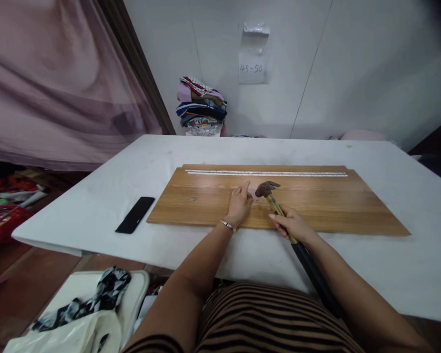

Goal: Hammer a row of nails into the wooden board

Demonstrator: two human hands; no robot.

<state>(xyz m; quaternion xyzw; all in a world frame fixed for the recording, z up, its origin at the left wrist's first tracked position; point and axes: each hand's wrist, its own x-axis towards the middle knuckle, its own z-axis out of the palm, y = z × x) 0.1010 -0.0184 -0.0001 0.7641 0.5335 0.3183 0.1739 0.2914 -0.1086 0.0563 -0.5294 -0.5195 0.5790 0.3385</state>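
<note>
A wooden board (338,206) lies flat on a white table (95,206). My right hand (292,224) is closed round the yellow shaft of a claw hammer (267,189), whose head rests low over the board's middle. My left hand (239,202) sits on the board just left of the hammer head, fingers pinched together with the index raised; what it pinches is too small to make out. A thin metal strip (266,173) runs along the board's far edge. A few small nails (192,198) lie on the board to the left.
A black phone (135,214) lies on the table left of the board. A stack of folded cloth (201,105) leans by the white wall, under a paper label (252,68). A pink curtain (59,83) hangs at left. A bag and patterned cloth (91,299) sit near my left knee.
</note>
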